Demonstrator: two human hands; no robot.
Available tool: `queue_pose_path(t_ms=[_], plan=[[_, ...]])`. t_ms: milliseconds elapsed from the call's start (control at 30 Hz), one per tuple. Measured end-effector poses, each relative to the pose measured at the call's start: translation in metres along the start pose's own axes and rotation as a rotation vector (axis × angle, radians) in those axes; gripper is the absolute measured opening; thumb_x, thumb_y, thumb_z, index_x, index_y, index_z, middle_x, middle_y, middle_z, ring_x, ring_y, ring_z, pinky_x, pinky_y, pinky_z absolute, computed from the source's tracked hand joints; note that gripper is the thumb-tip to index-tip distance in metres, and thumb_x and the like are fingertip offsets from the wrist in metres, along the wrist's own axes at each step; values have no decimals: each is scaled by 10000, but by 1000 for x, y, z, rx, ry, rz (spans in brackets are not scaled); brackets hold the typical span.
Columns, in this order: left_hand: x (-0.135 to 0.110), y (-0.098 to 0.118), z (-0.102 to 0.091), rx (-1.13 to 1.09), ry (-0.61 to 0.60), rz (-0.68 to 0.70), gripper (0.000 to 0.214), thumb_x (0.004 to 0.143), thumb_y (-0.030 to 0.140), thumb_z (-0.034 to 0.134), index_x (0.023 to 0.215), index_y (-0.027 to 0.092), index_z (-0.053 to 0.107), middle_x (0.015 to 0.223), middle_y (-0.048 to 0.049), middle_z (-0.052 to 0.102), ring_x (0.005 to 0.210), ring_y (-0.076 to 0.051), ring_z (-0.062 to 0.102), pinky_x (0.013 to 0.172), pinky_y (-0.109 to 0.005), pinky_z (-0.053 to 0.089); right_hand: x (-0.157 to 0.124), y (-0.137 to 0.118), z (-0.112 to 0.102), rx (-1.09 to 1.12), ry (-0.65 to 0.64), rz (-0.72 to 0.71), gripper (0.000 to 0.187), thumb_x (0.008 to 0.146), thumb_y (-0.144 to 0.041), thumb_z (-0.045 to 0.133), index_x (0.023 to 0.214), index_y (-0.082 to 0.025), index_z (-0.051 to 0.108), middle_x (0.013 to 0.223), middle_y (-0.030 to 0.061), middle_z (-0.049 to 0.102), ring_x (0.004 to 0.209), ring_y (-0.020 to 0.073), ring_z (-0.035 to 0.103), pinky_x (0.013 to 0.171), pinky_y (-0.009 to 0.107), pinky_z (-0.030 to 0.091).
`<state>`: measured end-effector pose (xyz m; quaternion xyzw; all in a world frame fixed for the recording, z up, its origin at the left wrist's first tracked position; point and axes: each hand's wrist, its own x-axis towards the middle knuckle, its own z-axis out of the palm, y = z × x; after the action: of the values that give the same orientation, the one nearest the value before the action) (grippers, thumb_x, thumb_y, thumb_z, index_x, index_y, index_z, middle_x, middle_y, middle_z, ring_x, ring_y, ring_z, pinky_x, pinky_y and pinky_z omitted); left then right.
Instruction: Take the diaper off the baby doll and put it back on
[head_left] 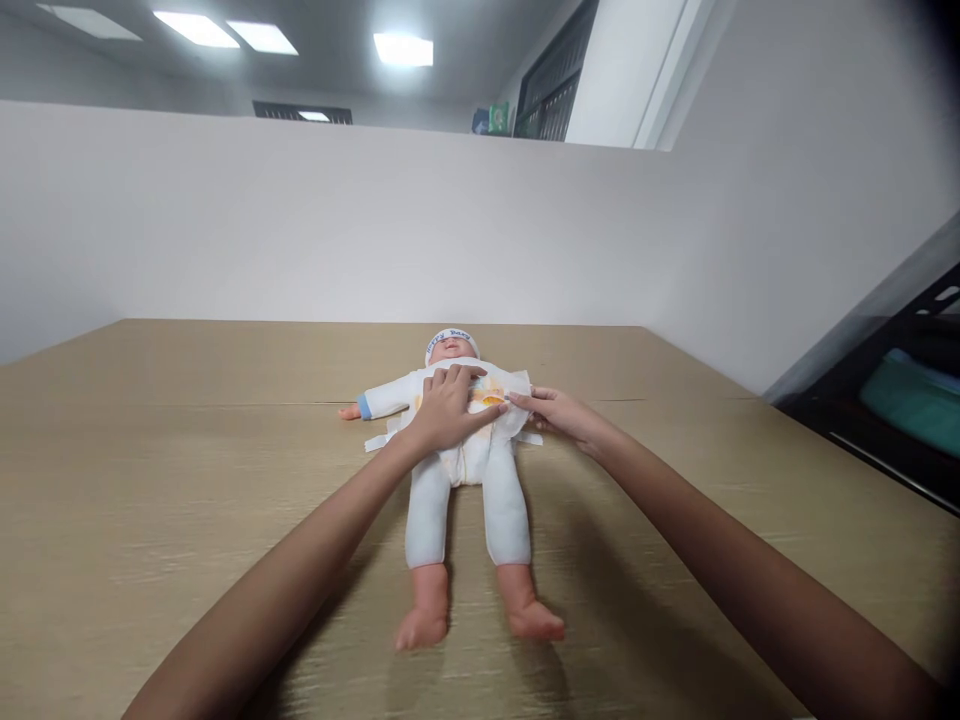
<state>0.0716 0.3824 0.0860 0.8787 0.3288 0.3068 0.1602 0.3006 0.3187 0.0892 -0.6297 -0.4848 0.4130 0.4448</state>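
A baby doll (429, 510) in white cloth lies on its back, feet toward me, with a lettered white cap on its head. A white diaper (465, 465) with an orange print runs up between its legs and over its belly. My left hand (452, 405) rests on the diaper's front, fingers spread. My right hand (555, 412) pinches the diaper's upper right edge between thumb and fingers. Fastening tabs (376, 441) stick out from under the doll at both sides. The doll's arm on the right is hidden behind the diaper and my hand.
The doll lies on a wide wooden table (187, 500) with a seam across it. A white partition (337, 220) rises behind its far edge. At the far right stands a dark rack (885, 430) with a green item (915, 405) in it.
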Motion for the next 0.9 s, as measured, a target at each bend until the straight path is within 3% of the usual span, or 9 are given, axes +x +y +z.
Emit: queue_pose_path(t_ms=[167, 300, 433, 533, 767, 900], plan=[[0, 3, -1, 66, -33, 17, 463, 967, 655, 628, 1380, 456, 698, 1394, -46, 593, 1316, -355, 492, 1142, -569, 376, -9, 30, -9, -241, 213, -102, 342, 811, -549, 803, 838, -214, 740, 819, 41, 755, 735, 193, 640, 721, 319, 503], [0, 7, 0, 123, -28, 12, 407, 944, 627, 657, 1286, 441, 775, 1405, -48, 599, 1312, -367, 486, 1141, -566, 385, -27, 54, -13, -457, 346, -234, 250, 852, -488, 725, 851, -239, 700, 870, 46, 723, 833, 238, 639, 805, 356, 471], [6, 19, 5, 239, -15, -23, 574, 818, 750, 726, 1231, 357, 791, 1328, -107, 626, 1280, -424, 496, 1078, -603, 412, -40, 73, -17, -594, 370, -346, 272, 858, -515, 711, 870, -253, 638, 937, 58, 700, 886, 255, 630, 832, 367, 454], [12, 29, 11, 319, -52, -21, 671, 739, 806, 752, 1181, 303, 789, 1286, -140, 620, 1245, -450, 503, 1034, -617, 419, -37, 82, -19, -660, 391, -345, 282, 876, -528, 673, 848, -263, 579, 837, 32, 654, 788, 241, 604, 750, 356, 432], [11, 35, 22, 401, -42, 2, 680, 692, 656, 832, 1235, 265, 715, 1376, -173, 593, 1275, -461, 481, 1039, -642, 398, -32, 83, -21, -670, 337, -287, 218, 893, -477, 619, 962, -271, 608, 775, -2, 636, 746, 230, 622, 725, 336, 445], [12, 37, 23, 373, -63, 134, 642, 722, 535, 843, 1279, 257, 688, 1509, -170, 543, 1373, -428, 451, 1123, -609, 376, -36, 82, -17, -653, 347, -305, 291, 913, -567, 641, 929, -279, 599, 734, -6, 625, 728, 237, 615, 705, 339, 434]])
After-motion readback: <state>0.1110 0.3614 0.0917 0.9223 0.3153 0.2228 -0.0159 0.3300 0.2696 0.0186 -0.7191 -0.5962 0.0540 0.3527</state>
